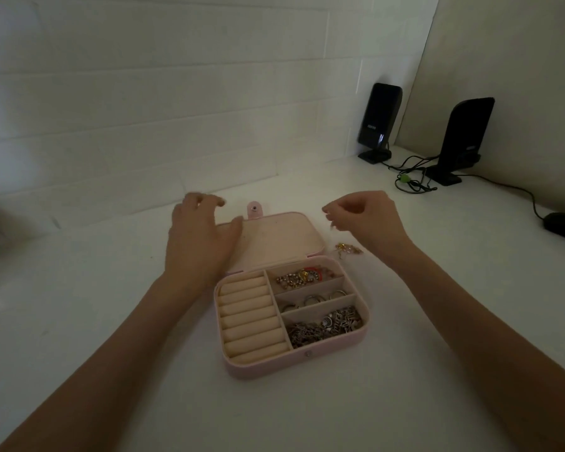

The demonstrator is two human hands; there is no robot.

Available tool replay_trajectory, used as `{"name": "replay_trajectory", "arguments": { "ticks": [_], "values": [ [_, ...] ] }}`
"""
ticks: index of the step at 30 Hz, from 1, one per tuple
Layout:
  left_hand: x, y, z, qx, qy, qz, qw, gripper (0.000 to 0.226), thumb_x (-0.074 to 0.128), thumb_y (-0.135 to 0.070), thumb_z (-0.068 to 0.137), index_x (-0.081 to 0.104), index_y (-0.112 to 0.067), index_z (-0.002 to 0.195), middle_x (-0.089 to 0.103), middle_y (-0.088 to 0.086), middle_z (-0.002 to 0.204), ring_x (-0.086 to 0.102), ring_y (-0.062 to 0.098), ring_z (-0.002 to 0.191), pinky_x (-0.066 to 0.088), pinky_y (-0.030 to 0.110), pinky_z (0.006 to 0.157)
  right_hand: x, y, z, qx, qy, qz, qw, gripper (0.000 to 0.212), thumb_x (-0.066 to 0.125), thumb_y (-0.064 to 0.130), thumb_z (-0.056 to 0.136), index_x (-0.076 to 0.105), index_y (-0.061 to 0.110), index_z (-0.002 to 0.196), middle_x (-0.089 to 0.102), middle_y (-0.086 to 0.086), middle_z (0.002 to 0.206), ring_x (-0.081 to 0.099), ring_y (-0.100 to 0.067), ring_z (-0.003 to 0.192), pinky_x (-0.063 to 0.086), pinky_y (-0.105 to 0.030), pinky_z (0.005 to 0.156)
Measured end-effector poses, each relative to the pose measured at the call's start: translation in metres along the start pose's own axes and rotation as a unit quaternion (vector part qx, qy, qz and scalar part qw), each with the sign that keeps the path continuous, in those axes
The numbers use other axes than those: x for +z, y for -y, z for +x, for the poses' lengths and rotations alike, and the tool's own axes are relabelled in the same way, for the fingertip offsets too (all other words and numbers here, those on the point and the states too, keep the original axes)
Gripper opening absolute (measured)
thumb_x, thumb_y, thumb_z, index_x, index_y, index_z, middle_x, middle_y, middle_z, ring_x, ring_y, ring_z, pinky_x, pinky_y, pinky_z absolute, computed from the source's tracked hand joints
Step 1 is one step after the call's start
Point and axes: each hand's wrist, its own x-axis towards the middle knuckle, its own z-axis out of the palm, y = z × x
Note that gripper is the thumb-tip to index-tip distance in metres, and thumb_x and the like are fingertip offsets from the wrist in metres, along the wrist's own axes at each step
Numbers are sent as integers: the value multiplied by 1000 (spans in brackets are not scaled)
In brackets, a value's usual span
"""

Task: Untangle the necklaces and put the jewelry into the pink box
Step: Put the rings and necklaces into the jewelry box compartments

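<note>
Your pink box (pixel 294 362) lies open on the desk (pixel 111 321), with jewelry in its three right compartments. Your left hand (pixel 199 243) hovers over the lid's left edge, fingers loosely spread, holding nothing. Your right hand (pixel 366 220), beyond the box's right corner, pinches a thin chain, and a small gold piece (pixel 348 248) lies just beside the lid.

The left speaker (pixel 378 120) bears small lettering, too blurred to read.

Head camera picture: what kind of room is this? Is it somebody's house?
Probably a desk at home, though I can't be sure. Two black speakers with tangled cables stand in the corner of a white tabletop against a white wall, and an open pink box of jewelry sits between the person's hands.
</note>
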Motion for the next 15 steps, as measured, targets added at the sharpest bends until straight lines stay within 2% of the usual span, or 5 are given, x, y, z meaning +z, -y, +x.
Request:
{"name": "replay_trajectory", "arguments": {
  "ticks": [2, 5, 8, 11, 15],
  "values": [
    [-7, -14, -5, 53, 14, -150, 987, 25, 69, -26, 85, 66, -21, 110, 65, -6, 106, 60, 11, 103, 48, 28, 93, -3, 20, -11, 55, 63, 143, 986, 10, 66, 13, 87, 75, 8, 89, 74, -10, 81, 69, -15, 72, 58, -22, 69],
    [-12, -34, -13, 29, 131, -290, 948, 25, 77, -23, 77, 69, -28, 101, 73, -10, 90, 68, 1, 87, 51, 14, 82, -3, 41, -28, 76, 136, 215, 964, 15, 64, 13, 89, 73, 2, 94, 73, -13, 80, 67, -14, 66, 57, -22, 67],
    [-12, -38, -19, -10, 190, -357, 915, 21, 78, -19, 74, 72, -20, 95, 76, -4, 83, 70, 6, 82, 53, 16, 80, 2, 49, -42, 81, 164, 231, 955, 16, 64, 14, 88, 73, 3, 97, 72, -12, 79, 66, -15, 66, 56, -22, 66],
    [-15, -36, -20, -39, 205, -403, 891, 18, 77, -9, 74, 72, -9, 92, 75, 4, 78, 72, 16, 79, 57, 24, 74, 7, 52, -51, 78, 160, 231, 957, 14, 65, 14, 88, 73, 6, 95, 71, -12, 79, 64, -15, 66, 58, -25, 67],
    [-19, -35, -20, -58, 207, -425, 879, 12, 73, -1, 78, 72, -4, 89, 74, 12, 79, 72, 17, 76, 57, 22, 68, 12, 57, -60, 81, 136, 234, 959, 16, 66, 11, 87, 69, 1, 100, 70, -15, 79, 64, -14, 63, 58, -25, 64]
  ]
}}
